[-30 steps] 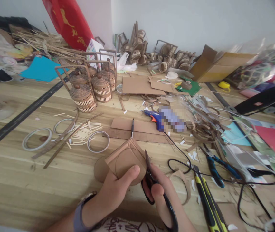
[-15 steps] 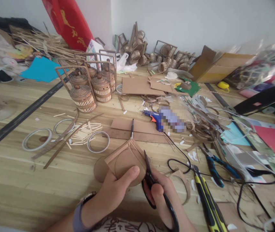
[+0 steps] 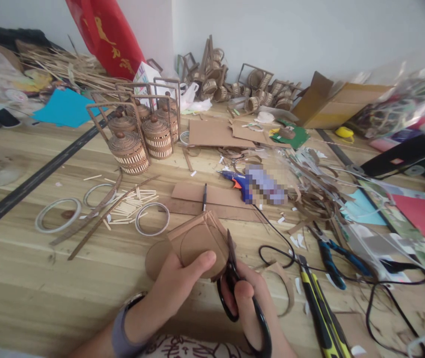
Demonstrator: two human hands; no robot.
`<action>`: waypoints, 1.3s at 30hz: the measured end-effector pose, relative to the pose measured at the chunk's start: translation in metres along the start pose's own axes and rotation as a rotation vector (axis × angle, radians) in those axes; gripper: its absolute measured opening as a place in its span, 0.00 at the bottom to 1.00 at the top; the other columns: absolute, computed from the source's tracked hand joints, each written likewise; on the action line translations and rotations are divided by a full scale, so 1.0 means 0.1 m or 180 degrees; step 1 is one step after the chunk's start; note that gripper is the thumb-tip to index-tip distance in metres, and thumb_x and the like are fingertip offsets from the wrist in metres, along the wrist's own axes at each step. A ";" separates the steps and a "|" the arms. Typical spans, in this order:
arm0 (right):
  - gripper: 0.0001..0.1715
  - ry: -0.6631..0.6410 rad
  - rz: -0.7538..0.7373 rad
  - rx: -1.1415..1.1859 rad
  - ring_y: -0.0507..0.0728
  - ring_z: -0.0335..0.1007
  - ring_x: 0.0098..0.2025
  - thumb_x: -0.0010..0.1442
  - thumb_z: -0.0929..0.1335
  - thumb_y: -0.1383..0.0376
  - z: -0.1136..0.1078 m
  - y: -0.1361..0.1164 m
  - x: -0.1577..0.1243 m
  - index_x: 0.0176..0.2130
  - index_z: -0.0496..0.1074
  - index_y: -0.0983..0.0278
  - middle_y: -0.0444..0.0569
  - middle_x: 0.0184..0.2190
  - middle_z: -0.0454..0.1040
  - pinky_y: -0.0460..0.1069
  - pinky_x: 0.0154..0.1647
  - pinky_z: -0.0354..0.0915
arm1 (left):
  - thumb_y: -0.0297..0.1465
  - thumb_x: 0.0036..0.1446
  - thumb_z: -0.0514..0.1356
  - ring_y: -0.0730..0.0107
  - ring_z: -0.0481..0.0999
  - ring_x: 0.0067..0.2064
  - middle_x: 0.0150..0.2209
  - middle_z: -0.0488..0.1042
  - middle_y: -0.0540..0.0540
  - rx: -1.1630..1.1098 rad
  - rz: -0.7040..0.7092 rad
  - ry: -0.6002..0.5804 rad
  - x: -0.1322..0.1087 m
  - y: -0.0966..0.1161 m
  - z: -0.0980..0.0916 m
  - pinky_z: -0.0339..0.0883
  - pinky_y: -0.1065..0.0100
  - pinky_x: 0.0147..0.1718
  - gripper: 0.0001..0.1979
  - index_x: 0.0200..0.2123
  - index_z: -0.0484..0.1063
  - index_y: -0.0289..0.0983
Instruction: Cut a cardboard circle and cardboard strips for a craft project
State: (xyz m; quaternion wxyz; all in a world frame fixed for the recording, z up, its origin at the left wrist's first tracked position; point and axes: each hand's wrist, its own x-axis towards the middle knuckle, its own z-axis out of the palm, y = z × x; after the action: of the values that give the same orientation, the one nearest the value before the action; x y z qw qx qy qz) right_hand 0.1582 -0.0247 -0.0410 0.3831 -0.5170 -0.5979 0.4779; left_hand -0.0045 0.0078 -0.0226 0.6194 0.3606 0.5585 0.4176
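Observation:
My left hand (image 3: 182, 283) grips a piece of brown cardboard (image 3: 199, 243), thumb on top. A drawn circle outline shows on the cardboard's face. My right hand (image 3: 253, 303) has its fingers through the handles of black scissors (image 3: 231, 263). The scissor blades lie along the cardboard's right edge, which is partly cut to a curve. A round cardboard disc (image 3: 156, 258) lies on the table, partly behind the held piece. Just beyond, a dark pen (image 3: 204, 194) rests on flat cardboard strips (image 3: 223, 201).
A blue glue gun (image 3: 237, 181) lies ahead with its cord. At right are a yellow-black utility knife (image 3: 320, 308) and pliers (image 3: 341, 256). Lidded woven baskets (image 3: 128, 149) stand at left, near tape rings (image 3: 152, 219) and small sticks (image 3: 130, 204).
The cardboard has turned slightly and shifted right in my left hand. The scissors stand more upright, and the cut along the right edge has moved on.

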 end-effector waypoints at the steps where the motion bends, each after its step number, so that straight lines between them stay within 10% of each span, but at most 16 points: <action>1: 0.40 0.0048 -0.0003 0.0013 0.55 0.51 0.18 0.62 0.52 0.29 0.02 0.01 0.00 0.25 0.62 0.56 0.42 0.15 0.58 0.53 0.20 0.51 | 0.43 0.49 0.72 0.50 0.82 0.49 0.42 0.85 0.42 -0.0119 0.0006 0.0036 0.02 -0.01 0.02 0.73 0.58 0.52 0.18 0.38 0.82 0.37; 11: 0.44 -0.0149 0.0005 0.0026 0.51 0.50 0.18 0.61 0.55 0.28 0.07 0.10 -0.02 0.37 0.71 0.62 0.38 0.17 0.58 0.50 0.20 0.49 | 0.35 0.42 0.76 0.66 0.81 0.32 0.31 0.84 0.48 -0.1281 -0.0053 0.0183 0.02 0.05 0.15 0.76 0.69 0.36 0.12 0.29 0.82 0.36; 39: 0.42 -0.0219 0.0006 -0.0181 0.52 0.49 0.19 0.61 0.52 0.28 0.03 0.06 -0.02 0.32 0.65 0.59 0.39 0.17 0.59 0.51 0.20 0.47 | 0.40 0.41 0.75 0.50 0.84 0.45 0.41 0.85 0.41 -0.0324 -0.0074 0.0597 -0.02 0.02 0.09 0.77 0.60 0.45 0.24 0.41 0.81 0.34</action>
State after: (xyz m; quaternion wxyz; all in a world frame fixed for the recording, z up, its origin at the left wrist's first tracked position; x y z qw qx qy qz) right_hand 0.1573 -0.0276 -0.0472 0.3470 -0.5115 -0.6237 0.4786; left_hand 0.0044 0.0073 -0.0186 0.5868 0.2815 0.5962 0.4701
